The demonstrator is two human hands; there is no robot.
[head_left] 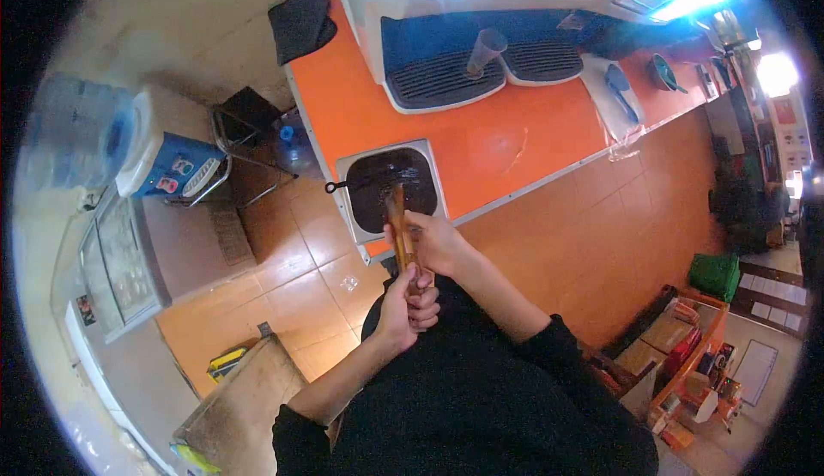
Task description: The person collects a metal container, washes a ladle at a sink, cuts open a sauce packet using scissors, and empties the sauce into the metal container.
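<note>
Both my hands are on a long, narrow brown thing [397, 218]; its exact kind is unclear. My left hand [407, 311] wraps its fingers round the lower end, close to my body. Higher up, my right hand [436, 242] closes on the middle from the right side. The far tip points over a square metal basin [436, 186] set in the orange counter [481, 154]. Inside, the basin is dark and looks wet. A black handle [336, 187] with a ring end sticks out over its left rim.
Drip trays [442, 90] on the counter hold a clear cup [487, 49] beneath a lit drink machine. A bowl [663, 72] and a blue utensil [622, 90] lie farther right. At left stands a water dispenser [172, 154]. A cardboard-coloured box [245, 390] is below left.
</note>
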